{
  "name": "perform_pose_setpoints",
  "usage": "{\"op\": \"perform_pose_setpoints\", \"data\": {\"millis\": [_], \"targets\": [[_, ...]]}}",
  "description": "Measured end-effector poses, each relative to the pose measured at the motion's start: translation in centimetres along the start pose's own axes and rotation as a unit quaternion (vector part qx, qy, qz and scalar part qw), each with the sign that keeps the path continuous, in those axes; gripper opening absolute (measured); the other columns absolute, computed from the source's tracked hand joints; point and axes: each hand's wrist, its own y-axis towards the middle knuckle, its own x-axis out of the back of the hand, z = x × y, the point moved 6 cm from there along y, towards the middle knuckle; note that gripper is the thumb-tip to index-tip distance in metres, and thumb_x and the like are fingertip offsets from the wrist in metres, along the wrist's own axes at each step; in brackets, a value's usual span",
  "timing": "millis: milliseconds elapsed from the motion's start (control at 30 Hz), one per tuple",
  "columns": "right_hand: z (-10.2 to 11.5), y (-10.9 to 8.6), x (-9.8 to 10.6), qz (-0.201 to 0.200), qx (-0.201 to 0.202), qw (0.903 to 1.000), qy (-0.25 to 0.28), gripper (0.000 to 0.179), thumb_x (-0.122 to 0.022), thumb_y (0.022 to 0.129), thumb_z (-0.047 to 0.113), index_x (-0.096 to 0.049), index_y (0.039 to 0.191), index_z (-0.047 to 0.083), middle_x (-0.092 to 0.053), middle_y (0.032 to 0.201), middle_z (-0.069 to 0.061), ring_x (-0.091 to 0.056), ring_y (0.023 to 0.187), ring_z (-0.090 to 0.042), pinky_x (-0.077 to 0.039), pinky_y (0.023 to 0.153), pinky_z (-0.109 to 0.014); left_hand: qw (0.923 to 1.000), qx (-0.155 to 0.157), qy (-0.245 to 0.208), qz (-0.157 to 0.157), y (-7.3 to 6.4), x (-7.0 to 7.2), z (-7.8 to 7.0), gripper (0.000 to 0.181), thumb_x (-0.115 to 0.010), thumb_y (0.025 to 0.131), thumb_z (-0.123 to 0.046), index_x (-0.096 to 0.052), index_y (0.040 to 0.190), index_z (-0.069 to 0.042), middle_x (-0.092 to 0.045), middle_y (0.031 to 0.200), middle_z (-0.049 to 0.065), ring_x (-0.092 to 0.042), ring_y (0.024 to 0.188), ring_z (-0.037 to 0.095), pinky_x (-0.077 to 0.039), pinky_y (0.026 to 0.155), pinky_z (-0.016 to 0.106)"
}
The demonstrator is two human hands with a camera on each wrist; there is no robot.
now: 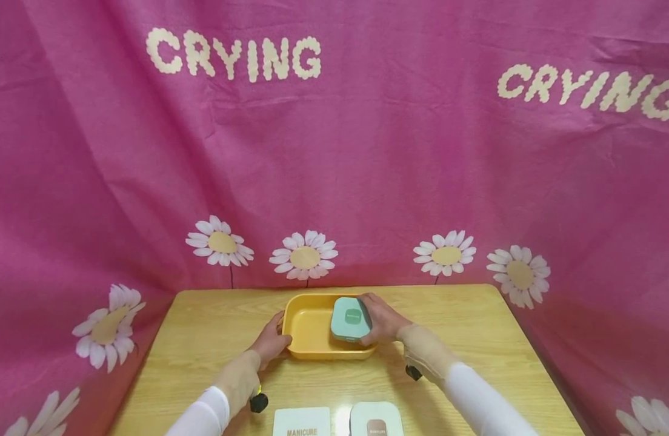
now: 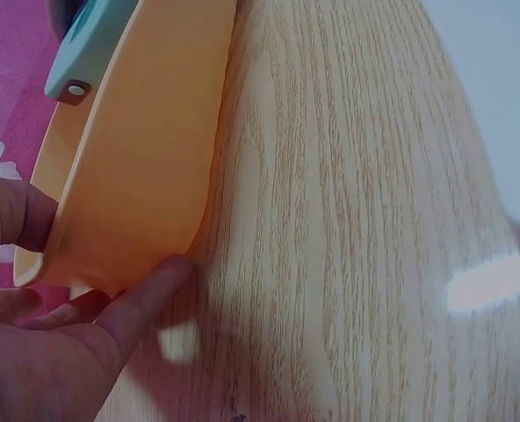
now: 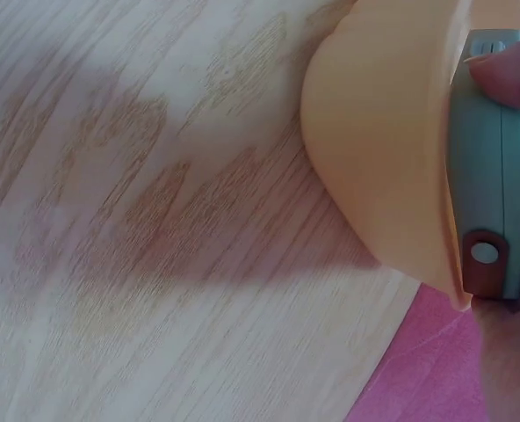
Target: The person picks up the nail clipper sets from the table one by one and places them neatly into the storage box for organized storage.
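A yellow plastic tray [image 1: 309, 332] with rounded corners lies near the far side of the wooden table. My left hand [image 1: 271, 343] grips its left end, the thumb over the rim and the fingers against the outside wall in the left wrist view. A mint-green manicure case [image 1: 345, 324], closed, with a darker green label on its lid, is at the tray's right end. My right hand [image 1: 386, 321] holds this case by its right side. In the right wrist view the case [image 3: 488, 176] shows a brown strap with a metal snap, close against the tray's rim.
A white box [image 1: 302, 418] marked MANICURE lies at the table's near side. Beside it is a pale case [image 1: 362, 418] with a brown label. A pink curtain [image 1: 367, 181] with daisies hangs around the table [image 1: 449, 303] at the back and sides.
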Motion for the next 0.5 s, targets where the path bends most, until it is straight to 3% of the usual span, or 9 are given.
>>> {"op": "perform_pose_setpoints", "data": {"millis": [333,500], "targets": [[0.2,1.2,-2.4,0.028,0.01,0.9972,-0.068,0.104,-0.097,0.06,0.024,-0.047,0.142,-0.013,-0.054,0.136,-0.025,-0.055,0.123,-0.037,-0.049,0.109,-0.048,0.9999,-0.007,-0.009,0.004,0.1,0.3,0.1,0.09,-0.054,0.083,0.011,-0.018,0.165,0.0,-0.036,0.157,0.039,-0.069,0.103,0.034,-0.064,0.074,0.046],[0.0,1.6,-3.1,0.054,-0.01,0.9936,-0.099,0.103,-0.1,0.062,0.023,-0.047,0.141,-0.014,-0.053,0.136,-0.026,-0.055,0.124,-0.039,-0.049,0.109,-0.049,0.9999,-0.014,0.006,0.008,0.1,0.1,-0.1,0.091,-0.053,0.082,0.013,-0.018,0.165,0.0,-0.037,0.157,0.04,-0.066,0.109,0.034,-0.064,0.076,0.043]]}}
